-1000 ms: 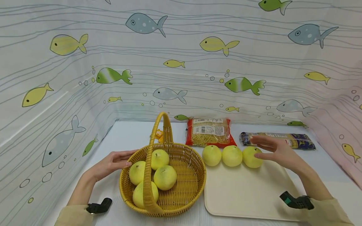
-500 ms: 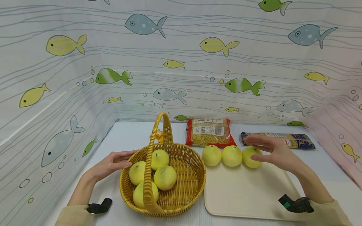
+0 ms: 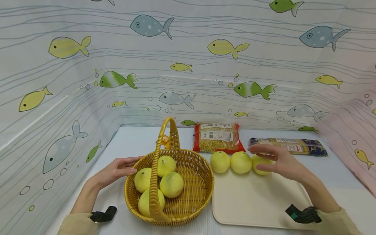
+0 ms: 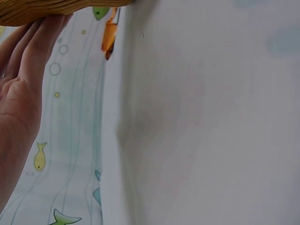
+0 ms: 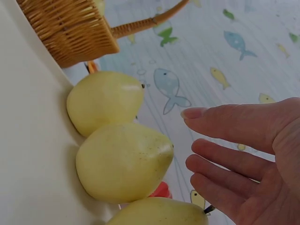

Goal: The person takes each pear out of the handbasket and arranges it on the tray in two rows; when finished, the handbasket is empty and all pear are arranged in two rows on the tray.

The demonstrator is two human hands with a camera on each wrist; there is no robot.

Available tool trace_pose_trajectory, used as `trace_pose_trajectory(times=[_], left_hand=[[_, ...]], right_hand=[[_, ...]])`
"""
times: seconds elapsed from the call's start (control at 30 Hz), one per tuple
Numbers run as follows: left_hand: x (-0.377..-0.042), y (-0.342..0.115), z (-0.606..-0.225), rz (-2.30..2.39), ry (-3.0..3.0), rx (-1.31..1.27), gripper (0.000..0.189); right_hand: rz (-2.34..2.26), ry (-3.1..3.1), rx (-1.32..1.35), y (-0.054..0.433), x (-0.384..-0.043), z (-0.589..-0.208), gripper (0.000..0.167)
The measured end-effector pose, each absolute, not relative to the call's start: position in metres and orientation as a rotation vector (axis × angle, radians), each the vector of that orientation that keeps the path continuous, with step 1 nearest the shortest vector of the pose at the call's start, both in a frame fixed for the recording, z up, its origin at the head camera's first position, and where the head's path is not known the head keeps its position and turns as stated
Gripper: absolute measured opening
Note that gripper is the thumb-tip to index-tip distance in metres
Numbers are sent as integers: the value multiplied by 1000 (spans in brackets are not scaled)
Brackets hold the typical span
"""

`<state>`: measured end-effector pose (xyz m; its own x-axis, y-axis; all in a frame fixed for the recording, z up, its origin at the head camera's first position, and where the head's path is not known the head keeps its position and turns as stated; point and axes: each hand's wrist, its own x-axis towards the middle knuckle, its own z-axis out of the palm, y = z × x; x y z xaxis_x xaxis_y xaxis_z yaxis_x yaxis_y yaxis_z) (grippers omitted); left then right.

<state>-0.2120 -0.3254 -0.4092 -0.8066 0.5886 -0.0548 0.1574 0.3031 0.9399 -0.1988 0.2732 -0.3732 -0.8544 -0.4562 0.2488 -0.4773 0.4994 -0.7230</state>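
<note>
My left hand (image 3: 120, 169) rests against the left side of a woven yellow basket (image 3: 207, 169), fingers along the wall and thumb at the rim. In the left wrist view, its fingers (image 4: 35, 51) reach up to the basket's underside edge (image 4: 56, 10). Several pale yellow pomelos (image 3: 171, 184) lie in the basket's left half, under its tall handle. Three more stand in a row at the back of a beige tray (image 3: 252, 202). Over the rightmost pomelo (image 3: 259, 162) my right hand (image 3: 280, 161) hovers with thumb and fingers apart, holding nothing. The right wrist view shows a gap between fingers and fruit.
Behind the row lies a red-edged bag of pasta (image 3: 217, 138). To its right is a long dark blue pack of spaghetti (image 3: 312, 147). A small orange packet (image 3: 165, 140) sits behind the basket. Fish-patterned sheeting walls in the white table.
My right hand has moved left and slightly lower, over the rightmost pomelo. My left hand stays at the basket; basket and fruit keep their places.
</note>
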Motion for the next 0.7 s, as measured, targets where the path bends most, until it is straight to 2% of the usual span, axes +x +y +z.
trace_pose_trajectory(times=[0.5, 0.7], left_hand=[[-211, -325, -406, 1492, 2209, 653, 52], [-210, -324, -405, 1484, 2212, 631, 53]], right_hand=[[1405, -2681, 905, 250, -190, -372, 53], [1470, -2629, 931, 226, -185, -368, 54]])
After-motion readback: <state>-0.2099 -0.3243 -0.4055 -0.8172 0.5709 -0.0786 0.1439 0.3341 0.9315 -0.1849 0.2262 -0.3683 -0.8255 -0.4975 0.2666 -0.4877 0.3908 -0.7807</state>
